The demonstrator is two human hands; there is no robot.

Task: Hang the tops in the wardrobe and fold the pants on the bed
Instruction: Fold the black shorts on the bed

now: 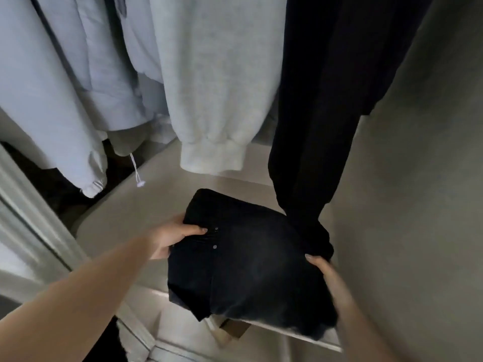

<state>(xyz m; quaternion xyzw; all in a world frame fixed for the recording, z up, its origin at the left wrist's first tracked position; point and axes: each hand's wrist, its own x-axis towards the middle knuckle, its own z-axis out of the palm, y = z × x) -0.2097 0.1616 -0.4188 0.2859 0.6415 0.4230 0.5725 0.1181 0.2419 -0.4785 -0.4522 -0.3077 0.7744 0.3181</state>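
Note:
A folded pair of black pants (248, 267) with small metal rivets lies on the wardrobe shelf (146, 202), its near edge overhanging the shelf front. My left hand (175, 236) grips its left edge, thumb on top. My right hand (324, 273) holds its right edge, fingers under the fabric. Above hang several tops: a light grey sweatshirt (219, 87) with its cuff dangling, pale blue garments (65, 87) to the left, and a black top (329, 113) whose sleeve droops onto the far right corner of the pants.
The wardrobe's right side wall (418, 205) stands close beside my right hand. A white door frame (34, 212) runs along the left. A white drawstring (136, 171) dangles over the shelf. Something brown (232, 327) shows below the shelf edge.

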